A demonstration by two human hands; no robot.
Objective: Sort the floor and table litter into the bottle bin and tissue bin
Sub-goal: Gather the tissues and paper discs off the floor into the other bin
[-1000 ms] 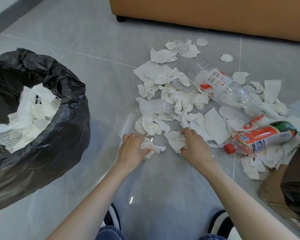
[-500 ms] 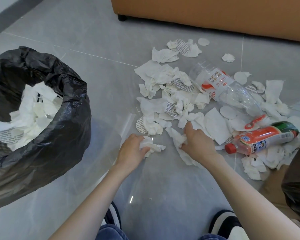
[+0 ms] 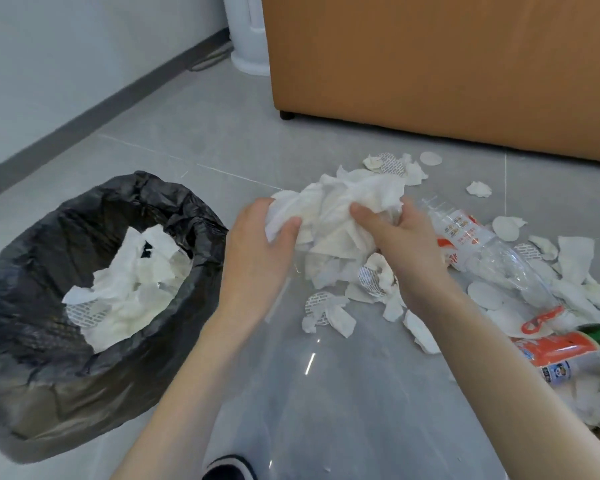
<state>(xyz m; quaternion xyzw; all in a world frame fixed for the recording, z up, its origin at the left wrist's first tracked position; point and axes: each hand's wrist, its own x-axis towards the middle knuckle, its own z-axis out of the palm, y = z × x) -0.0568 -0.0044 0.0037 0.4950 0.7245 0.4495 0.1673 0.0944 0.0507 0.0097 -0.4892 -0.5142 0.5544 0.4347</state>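
My left hand [image 3: 260, 254] and my right hand [image 3: 400, 244] together hold a large bundle of white tissues [image 3: 340, 213] lifted off the floor, fingers curled into it from both sides. A tissue bin lined with a black bag [image 3: 174, 216] stands at the left, partly filled with white tissues [image 3: 129, 289]. More tissue scraps [image 3: 329, 315] and round pads lie on the floor under and right of my hands. A clear crushed bottle [image 3: 478, 247] lies behind my right hand. An orange-labelled bottle [image 3: 575, 351] lies at the right edge.
An orange-brown sofa [image 3: 447, 64] stands behind the litter. A white cylindrical appliance [image 3: 246, 32] stands by the wall at the back. Grey floor tiles [image 3: 194, 140] stretch between the bin and the sofa. My shoe [image 3: 229, 469] shows at the bottom.
Both hands have gathered loose tissues from the floor into one big bundle and raised it. The camera view has tilted upward, showing the sofa and wall.
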